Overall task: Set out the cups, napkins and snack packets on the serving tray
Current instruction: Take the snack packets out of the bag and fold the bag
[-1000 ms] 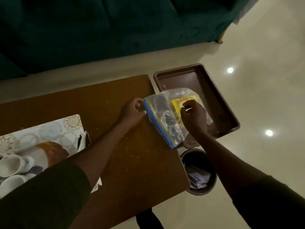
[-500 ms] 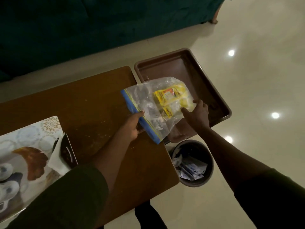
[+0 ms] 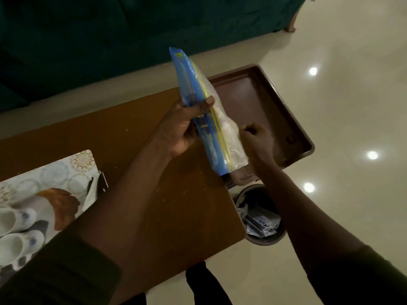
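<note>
I hold a clear zip bag (image 3: 229, 133) with a blue seal strip edge-on above the table's right end. My left hand (image 3: 182, 128) grips the blue seal edge at its middle. My right hand (image 3: 257, 139) is closed on the clear side of the bag, over the tray. The yellow snack packets inside are hidden from this angle. The brown serving tray (image 3: 259, 95) lies beyond the bag, overhanging the table end, with nothing visible in it. Two white cups (image 3: 13, 219) lie on a patterned mat (image 3: 55, 172) at far left. A white napkin (image 3: 91, 194) rests by the mat's edge.
The wooden table (image 3: 154, 205) carries scattered crumbs. A small dark object (image 3: 102, 182) lies next to the napkin. A round bin (image 3: 262, 216) holding wrappers stands on the tiled floor under the table's right end. A dark green sofa (image 3: 110, 29) runs along the far side.
The bag has been lifted and turned from flat to edge-on, its blue seal now facing me. My left hand rose with it; my right hand shifted to the bag's clear side.
</note>
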`<state>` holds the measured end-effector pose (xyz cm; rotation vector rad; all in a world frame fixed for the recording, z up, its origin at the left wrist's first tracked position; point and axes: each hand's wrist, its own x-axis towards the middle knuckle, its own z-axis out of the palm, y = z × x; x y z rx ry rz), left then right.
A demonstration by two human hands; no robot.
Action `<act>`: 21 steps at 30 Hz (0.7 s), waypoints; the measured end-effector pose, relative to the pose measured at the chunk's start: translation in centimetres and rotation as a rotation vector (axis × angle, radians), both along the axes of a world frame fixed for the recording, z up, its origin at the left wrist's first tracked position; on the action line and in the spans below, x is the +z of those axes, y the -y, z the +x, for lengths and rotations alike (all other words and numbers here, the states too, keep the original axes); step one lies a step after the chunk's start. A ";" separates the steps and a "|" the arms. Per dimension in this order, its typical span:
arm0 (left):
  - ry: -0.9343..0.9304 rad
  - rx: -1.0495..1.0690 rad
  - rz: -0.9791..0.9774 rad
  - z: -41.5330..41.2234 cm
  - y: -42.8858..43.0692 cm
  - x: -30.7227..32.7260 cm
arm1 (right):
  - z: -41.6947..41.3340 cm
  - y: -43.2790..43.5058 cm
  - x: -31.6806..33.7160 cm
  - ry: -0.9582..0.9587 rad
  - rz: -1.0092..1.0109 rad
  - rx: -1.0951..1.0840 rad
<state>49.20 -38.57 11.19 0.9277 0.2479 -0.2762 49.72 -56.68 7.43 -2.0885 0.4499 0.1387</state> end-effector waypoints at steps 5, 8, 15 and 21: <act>-0.050 -0.043 0.087 -3.2 -5.6 0.5 | -2.8 -5.3 -1.0 -0.468 0.202 0.493; -0.127 -0.101 0.184 -5.1 -7.8 -0.5 | -3.9 -7.4 -0.7 -0.509 0.141 0.635; -0.278 -0.067 0.317 -8.3 -8.4 -2.7 | -3.4 -10.7 3.8 -0.300 0.491 0.634; -0.208 -0.069 0.431 -9.1 -9.8 -1.8 | -3.8 -11.5 3.9 -0.235 0.228 0.661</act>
